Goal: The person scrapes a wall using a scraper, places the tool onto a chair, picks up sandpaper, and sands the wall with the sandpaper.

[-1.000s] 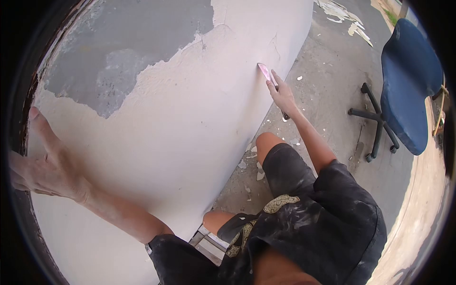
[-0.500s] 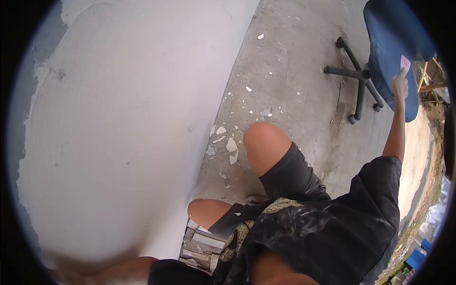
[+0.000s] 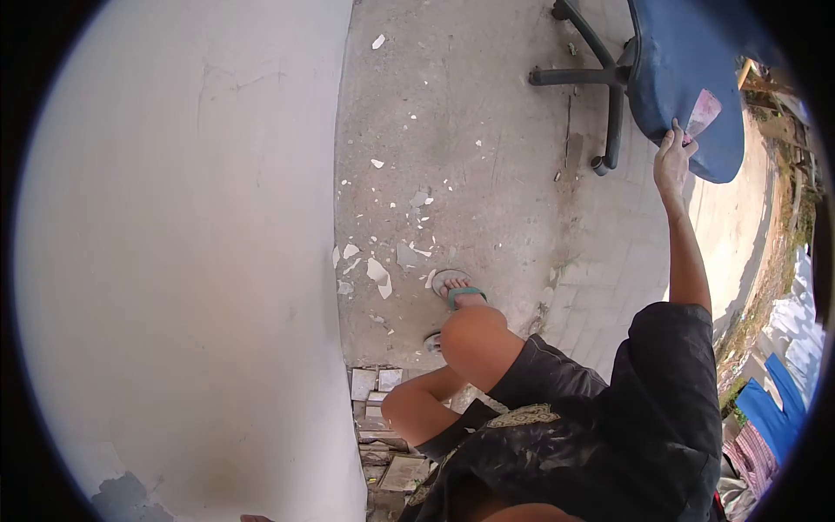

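Note:
My right hand (image 3: 675,163) is closed on the handle of a scraper (image 3: 703,113) with a pinkish, smeared blade. Hand and scraper are at the lower edge of the blue chair seat (image 3: 674,61), at the upper right; whether the blade touches the seat I cannot tell. Only a small bit of my left hand (image 3: 255,518) shows at the bottom edge, by the pale wall (image 3: 191,261), its fingers out of sight. A grey patch (image 3: 126,498) without the pale coat shows at the wall's lower left.
The chair's black wheeled base (image 3: 609,76) stands on the concrete floor (image 3: 496,191). Pale flakes (image 3: 378,274) are scattered beside the wall. Stacked tiles (image 3: 404,472) lie near my knees. My sandalled foot (image 3: 458,290) is on the floor. Blue cloth (image 3: 772,404) lies at the far right.
My view has turned rightward from the wall. My right hand has carried the scraper from the wall to the chair. My left hand has nearly left the view at the bottom.

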The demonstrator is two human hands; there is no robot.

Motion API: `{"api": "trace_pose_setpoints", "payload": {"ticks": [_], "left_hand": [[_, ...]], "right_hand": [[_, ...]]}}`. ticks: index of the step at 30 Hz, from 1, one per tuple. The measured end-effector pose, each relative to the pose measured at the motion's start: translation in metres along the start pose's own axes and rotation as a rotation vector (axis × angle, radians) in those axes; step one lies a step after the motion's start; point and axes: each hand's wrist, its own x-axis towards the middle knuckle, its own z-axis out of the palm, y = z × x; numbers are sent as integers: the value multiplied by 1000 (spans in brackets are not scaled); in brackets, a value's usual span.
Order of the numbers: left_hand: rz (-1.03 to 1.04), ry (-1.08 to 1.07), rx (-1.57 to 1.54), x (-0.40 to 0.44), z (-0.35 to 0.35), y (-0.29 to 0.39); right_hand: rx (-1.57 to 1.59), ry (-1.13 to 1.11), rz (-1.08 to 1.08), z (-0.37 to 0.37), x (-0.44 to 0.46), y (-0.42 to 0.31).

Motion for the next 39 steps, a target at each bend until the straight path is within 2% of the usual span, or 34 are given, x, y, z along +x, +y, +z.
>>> {"api": "trace_pose_setpoints", "payload": {"ticks": [1,2,4,6,8,10,13,16,18,21,22,23,24,26,27,29,30,31,32,34,36,37,38,39], "left_hand": [[-567,-156,-582,23,-16,45],[-453,-304,-733,30,-19,58],[-567,-701,-1373,52,-47,87],[-738,-1152,-1719,41,-86,103],[-807,-1521,-1814,-48,-145,131],[-680,-1998,-1644,-126,-214,140],[-482,-2320,-1566,-73,-252,84],[-437,-2308,-1603,6,-230,42],[-468,-2167,-1652,68,-185,32],[-687,-1742,-1708,182,-87,29],[-901,-1480,-1759,209,-49,35],[-1036,-1349,-1826,279,-19,2],[-1081,-1179,-1874,337,8,-26],[-1060,-883,-1995,417,55,-70],[-1034,-827,-1978,451,75,-93],[-987,-716,-1945,506,109,-132],[-990,-764,-1912,525,127,-143],[-883,-880,-1888,540,146,-155],[-770,-999,-1855,550,169,-164],[-537,-1295,-1761,573,213,-191],[-232,-1453,-1745,589,251,-219],[-143,-1485,-1746,603,274,-228],[-89,-1515,-1751,617,295,-239],[-99,-1530,-1768,631,317,-247]], "right_hand": [[28,-69,55,-13,-3,-10],[60,-92,41,-14,0,-5],[146,-150,48,-24,1,-5],[193,-218,72,-29,4,-3],[257,-348,127,-47,11,-3],[308,-418,131,-55,15,-2],[407,-478,126,-59,28,13],[440,-579,86,-74,39,12],[414,-651,160,-104,63,13],[424,-643,254,-128,150,17],[420,-632,260,-126,176,23],[413,-618,269,-117,201,32],[338,-585,249,-106,213,40],[179,-625,159,-159,249,8],[98,-639,103,-187,269,-9],[192,-703,86,-179,283,-30],[375,-756,148,-182,288,-51],[520,-777,204,-167,282,-69],[464,-728,24,-182,289,-98],[578,-656,-167,-212,313,-152],[716,-867,-190,-252,372,-195],[756,-912,-107,-256,397,-209],[784,-865,-60,-264,423,-222],[796,-890,24,-265,448,-231]]}}
